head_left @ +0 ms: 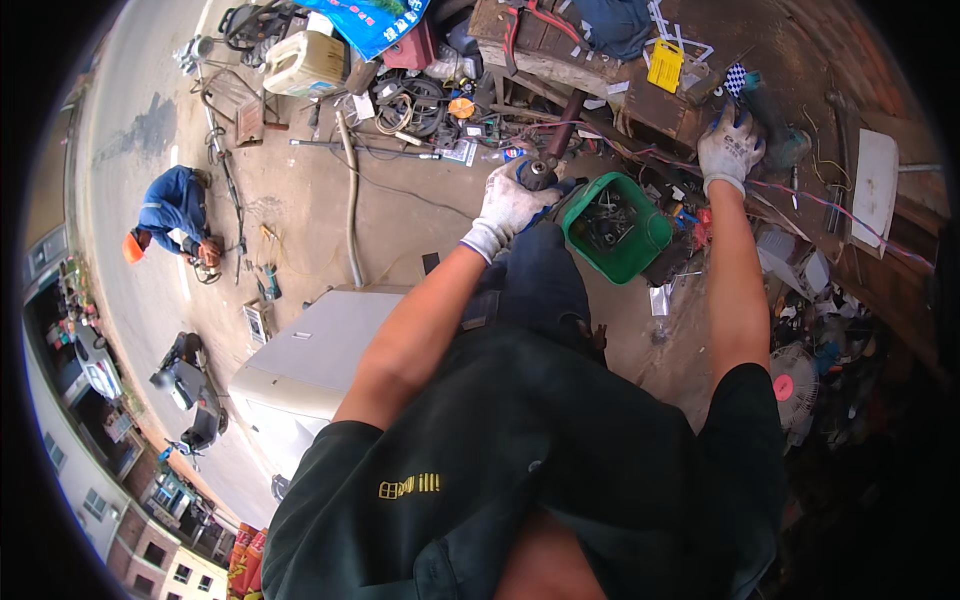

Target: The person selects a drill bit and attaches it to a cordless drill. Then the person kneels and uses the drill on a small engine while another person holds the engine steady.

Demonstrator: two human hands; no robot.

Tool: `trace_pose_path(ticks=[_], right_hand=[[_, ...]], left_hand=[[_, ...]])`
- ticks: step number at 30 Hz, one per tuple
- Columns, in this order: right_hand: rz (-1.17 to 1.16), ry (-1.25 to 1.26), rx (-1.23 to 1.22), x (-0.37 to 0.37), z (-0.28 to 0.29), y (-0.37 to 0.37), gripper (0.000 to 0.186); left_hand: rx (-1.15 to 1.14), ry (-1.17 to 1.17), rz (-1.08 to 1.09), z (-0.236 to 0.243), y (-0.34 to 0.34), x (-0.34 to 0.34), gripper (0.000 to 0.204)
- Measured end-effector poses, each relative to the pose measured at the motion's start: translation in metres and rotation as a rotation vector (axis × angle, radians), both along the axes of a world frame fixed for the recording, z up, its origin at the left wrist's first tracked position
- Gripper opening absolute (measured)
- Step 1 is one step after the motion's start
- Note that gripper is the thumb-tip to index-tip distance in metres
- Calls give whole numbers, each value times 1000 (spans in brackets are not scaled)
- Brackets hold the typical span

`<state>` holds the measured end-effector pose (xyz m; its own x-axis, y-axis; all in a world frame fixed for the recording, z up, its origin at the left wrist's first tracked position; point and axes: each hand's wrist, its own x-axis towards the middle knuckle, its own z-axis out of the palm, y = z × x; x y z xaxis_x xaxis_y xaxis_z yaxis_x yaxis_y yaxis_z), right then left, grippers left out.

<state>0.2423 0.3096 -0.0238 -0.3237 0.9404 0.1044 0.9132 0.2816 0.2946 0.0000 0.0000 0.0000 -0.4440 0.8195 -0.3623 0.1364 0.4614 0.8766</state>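
Cluttered workbench (655, 112), left hand (511, 204) gripping a dark tool (537, 175), right hand (730, 152), grip unclear

left hand (508, 207): gloved, fingers curled, forearm slanting inward | right hand (729, 152): gloved, arm outstretched forward

A dark scooter (195, 390) stands well apart from a pale fan (800, 375)

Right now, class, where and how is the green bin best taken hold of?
Probably by the near rim of the green bin, from above on the person's side, fingers inside, thumb outside. Its mouth faces up, leaving that edge exposed; the left hand, gripping a dark tool, is close to the left edge.
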Motion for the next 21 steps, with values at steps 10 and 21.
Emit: trace_pose_path(ticks=[10,21], right_hand=[[115,-239,230,-13,-8,-4,49],[29,-60,158,-15,6,-13,52]], left_hand=[[291,763,-98,7,-110,-65,27],[336,297,745,129,-225,-93,22]])
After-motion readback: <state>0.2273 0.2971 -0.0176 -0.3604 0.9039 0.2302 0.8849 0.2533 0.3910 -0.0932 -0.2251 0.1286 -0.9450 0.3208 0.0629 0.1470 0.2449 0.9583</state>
